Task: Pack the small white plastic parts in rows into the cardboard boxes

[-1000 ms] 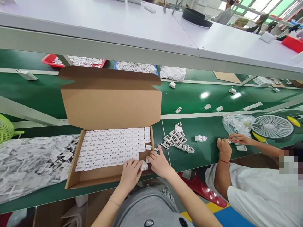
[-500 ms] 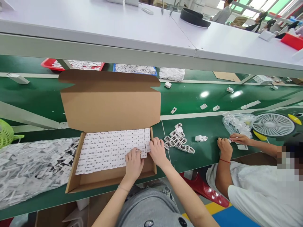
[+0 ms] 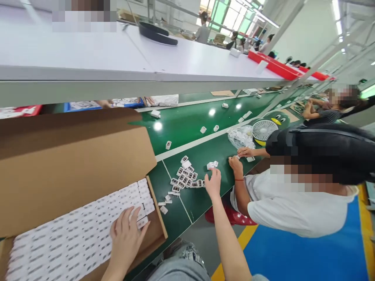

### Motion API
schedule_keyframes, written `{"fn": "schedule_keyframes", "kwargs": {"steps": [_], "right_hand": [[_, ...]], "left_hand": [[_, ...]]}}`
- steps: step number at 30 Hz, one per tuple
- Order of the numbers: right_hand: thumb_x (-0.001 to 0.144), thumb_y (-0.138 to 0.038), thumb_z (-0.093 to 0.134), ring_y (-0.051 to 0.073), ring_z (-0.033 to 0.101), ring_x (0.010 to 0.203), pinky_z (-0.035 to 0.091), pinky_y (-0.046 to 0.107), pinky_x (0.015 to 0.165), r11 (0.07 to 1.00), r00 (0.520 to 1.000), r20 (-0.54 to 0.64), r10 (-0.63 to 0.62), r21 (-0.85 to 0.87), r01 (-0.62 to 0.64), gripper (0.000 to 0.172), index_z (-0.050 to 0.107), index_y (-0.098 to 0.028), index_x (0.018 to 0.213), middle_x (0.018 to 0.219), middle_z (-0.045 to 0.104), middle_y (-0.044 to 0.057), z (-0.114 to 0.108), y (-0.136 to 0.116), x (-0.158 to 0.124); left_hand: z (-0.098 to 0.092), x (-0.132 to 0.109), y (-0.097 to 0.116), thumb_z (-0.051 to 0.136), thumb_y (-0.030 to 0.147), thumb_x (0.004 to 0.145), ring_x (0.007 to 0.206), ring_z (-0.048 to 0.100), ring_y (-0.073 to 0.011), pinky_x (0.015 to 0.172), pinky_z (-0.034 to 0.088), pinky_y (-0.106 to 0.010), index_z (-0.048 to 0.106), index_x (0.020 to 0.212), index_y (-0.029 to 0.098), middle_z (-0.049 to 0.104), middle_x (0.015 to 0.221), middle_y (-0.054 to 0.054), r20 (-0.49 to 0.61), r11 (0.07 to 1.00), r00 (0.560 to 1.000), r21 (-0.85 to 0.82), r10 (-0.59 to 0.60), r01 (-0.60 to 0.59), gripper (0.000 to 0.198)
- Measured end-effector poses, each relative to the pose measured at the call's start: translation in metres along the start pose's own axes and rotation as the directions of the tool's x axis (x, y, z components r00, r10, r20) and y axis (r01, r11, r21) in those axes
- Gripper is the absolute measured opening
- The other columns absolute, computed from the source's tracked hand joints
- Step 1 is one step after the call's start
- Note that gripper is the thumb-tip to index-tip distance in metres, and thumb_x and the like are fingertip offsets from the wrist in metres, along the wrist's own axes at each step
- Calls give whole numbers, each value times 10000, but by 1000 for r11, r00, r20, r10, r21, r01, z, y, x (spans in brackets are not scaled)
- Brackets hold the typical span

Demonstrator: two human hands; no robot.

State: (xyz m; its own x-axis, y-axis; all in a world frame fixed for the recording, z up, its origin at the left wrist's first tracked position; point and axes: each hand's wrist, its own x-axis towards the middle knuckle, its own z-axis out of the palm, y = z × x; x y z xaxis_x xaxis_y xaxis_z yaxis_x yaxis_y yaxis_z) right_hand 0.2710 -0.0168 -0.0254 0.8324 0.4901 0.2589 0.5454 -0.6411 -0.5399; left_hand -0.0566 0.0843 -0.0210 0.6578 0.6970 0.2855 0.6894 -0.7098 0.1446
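An open cardboard box (image 3: 76, 156) lies on the green bench, packed with rows of small white chargers (image 3: 73, 234). My left hand (image 3: 126, 239) rests flat on those rows near the box's right end, fingers spread. My right hand (image 3: 213, 182) reaches out to the right, over the green surface, at the right edge of a loose cluster of white chargers (image 3: 186, 177). Its fingers curl downward beside a small pair of chargers (image 3: 212, 165); I see nothing held in them.
A seated co-worker in a white shirt (image 3: 293, 203) works close on my right, hands (image 3: 236, 163) on the bench by a plastic bag (image 3: 241, 136) and a small white fan (image 3: 264, 129). Single chargers ride the green belt (image 3: 187, 121). A white shelf (image 3: 117, 58) overhangs.
My view has swung right. My right hand left the box and reached across to the loose charger cluster. My left hand stays on the packed rows.
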Motion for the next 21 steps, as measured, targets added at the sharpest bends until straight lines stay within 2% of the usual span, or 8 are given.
{"fn": "schedule_keyframes", "kwargs": {"steps": [4, 7, 11, 14, 16, 19, 20, 21], "right_hand": [[670, -350, 592, 320, 401, 1085, 389, 437, 835, 961, 974, 111, 197, -218, -169, 531, 462, -193, 1161, 1209, 356, 154, 9, 40, 61], [648, -308, 598, 280, 498, 968, 410, 400, 807, 961, 923, 288, 255, -183, -208, 368, 581, -172, 990, 1072, 443, 125, 22, 53, 80], [725, -279, 495, 220, 529, 923, 424, 344, 810, 995, 915, 391, 98, -47, -87, 225, 606, -149, 872, 988, 481, 101, 18, 37, 71], [745, -319, 514, 217, 491, 1018, 451, 311, 765, 951, 887, 390, -248, 274, 145, 293, 546, -182, 1003, 1091, 472, 100, -6, -14, 32], [718, -301, 580, 214, 463, 1069, 446, 302, 793, 846, 741, 442, -506, 421, 326, 417, 474, -206, 1110, 1151, 456, 93, -21, -58, -11], [726, -203, 580, 179, 500, 1008, 433, 274, 815, 649, 326, 582, -745, 522, 553, 494, 410, -224, 1189, 1128, 486, 63, -23, -109, -83], [731, -161, 563, 177, 508, 983, 427, 282, 820, 591, 222, 603, -766, 526, 612, 506, 394, -213, 1205, 1108, 500, 66, -17, -118, -103], [735, -126, 544, 182, 510, 967, 415, 303, 835, 546, 161, 617, -770, 508, 666, 507, 388, -199, 1212, 1084, 514, 71, -10, -123, -119]], "left_hand": [[-14, 3, -6, 410, 392, 812, 1129, 412, -307, 925, 299, -471, 468, 1134, 199, 473, 1195, -145, 3, 1000, 1000, 30, -9, 9, 380], [-24, -6, -4, 406, 361, 813, 1069, 446, -288, 910, 307, -458, 495, 1079, 193, 503, 1132, -129, 19, 996, 997, 50, -76, 75, 326], [-27, -26, -1, 432, 340, 805, 1050, 444, -287, 875, 324, -444, 509, 1050, 167, 500, 1116, -142, 63, 965, 963, 47, -261, 258, 310], [-24, -43, -2, 452, 327, 800, 1060, 434, -282, 874, 323, -444, 497, 1069, 179, 495, 1121, -138, 90, 930, 926, 9, -366, 367, 310], [-22, -52, -3, 457, 308, 800, 1063, 431, -278, 880, 321, -446, 498, 1070, 182, 495, 1119, -134, 104, 919, 915, -15, -390, 394, 301], [-22, -64, -4, 459, 280, 800, 1068, 428, -273, 882, 323, -444, 503, 1074, 188, 494, 1133, -132, 117, 928, 925, -50, -362, 370, 292], [-23, -67, -5, 460, 271, 799, 1074, 425, -271, 885, 323, -442, 504, 1078, 191, 495, 1135, -131, 120, 934, 931, -61, -344, 353, 293], [-24, -70, -5, 462, 261, 797, 1079, 423, -269, 889, 323, -440, 504, 1082, 193, 498, 1135, -130, 125, 940, 938, -72, -324, 335, 295]]}}
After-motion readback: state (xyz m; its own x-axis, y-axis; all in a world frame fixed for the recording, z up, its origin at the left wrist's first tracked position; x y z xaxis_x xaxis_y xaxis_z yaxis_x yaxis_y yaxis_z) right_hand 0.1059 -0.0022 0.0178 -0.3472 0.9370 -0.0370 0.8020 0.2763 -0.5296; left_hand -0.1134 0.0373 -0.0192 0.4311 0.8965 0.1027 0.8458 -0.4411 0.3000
